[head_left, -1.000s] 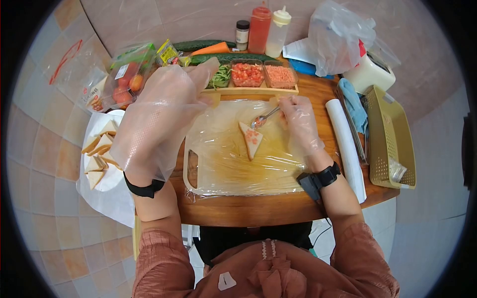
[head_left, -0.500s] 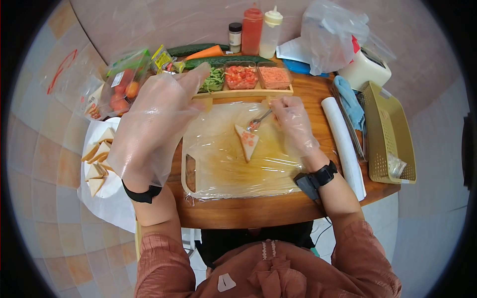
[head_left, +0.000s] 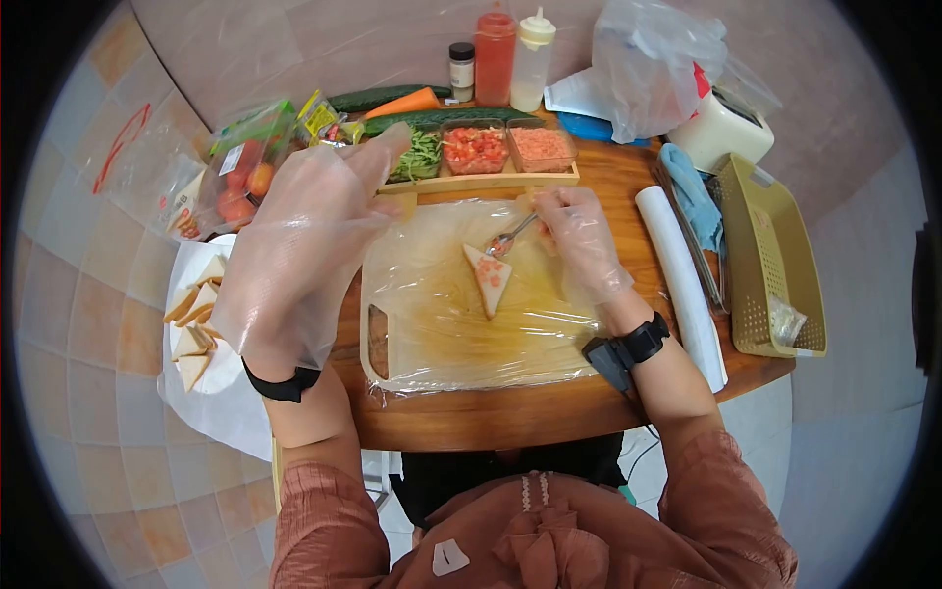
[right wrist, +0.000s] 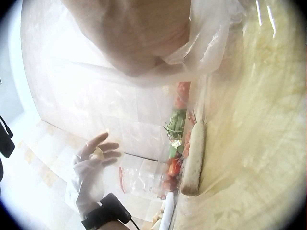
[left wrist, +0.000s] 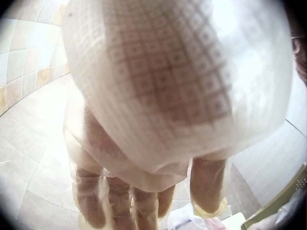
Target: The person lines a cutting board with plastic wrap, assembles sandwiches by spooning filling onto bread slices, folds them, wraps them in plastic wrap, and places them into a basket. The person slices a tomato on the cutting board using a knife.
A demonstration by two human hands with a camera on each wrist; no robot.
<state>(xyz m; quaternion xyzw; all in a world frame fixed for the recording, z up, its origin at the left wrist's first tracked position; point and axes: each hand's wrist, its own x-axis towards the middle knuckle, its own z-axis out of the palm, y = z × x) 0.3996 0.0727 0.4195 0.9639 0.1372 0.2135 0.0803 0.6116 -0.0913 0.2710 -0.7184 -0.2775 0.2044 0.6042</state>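
Both hands wear clear plastic gloves. My right hand (head_left: 581,240) pinches the handle of a metal spoon (head_left: 500,245), whose bowl overlaps the upper edge of a triangular piece of white bread (head_left: 489,294). Orange-pink chopped bits lie on the bread, and some are in the spoon. The bread rests on a cutting board (head_left: 422,344) covered in plastic wrap. My left hand (head_left: 304,240) is raised over the board's left side, its fingers extended and holding nothing; its spread fingers also show in the right wrist view. In that view the bread (right wrist: 194,163) appears edge-on.
Behind the board, a wooden tray (head_left: 471,183) holds tubs of shredded greens, red pieces and orange-pink bits. Bread triangles (head_left: 191,344) lie on a plate at left. A white roll (head_left: 677,285) and a perforated basket (head_left: 775,265) stand at right, squeeze bottles (head_left: 495,59) at the back.
The head view has shifted slightly. The spoon bowl stays by the bread's upper edge, now marginally closer to it. The left hand keeps its raised pose.
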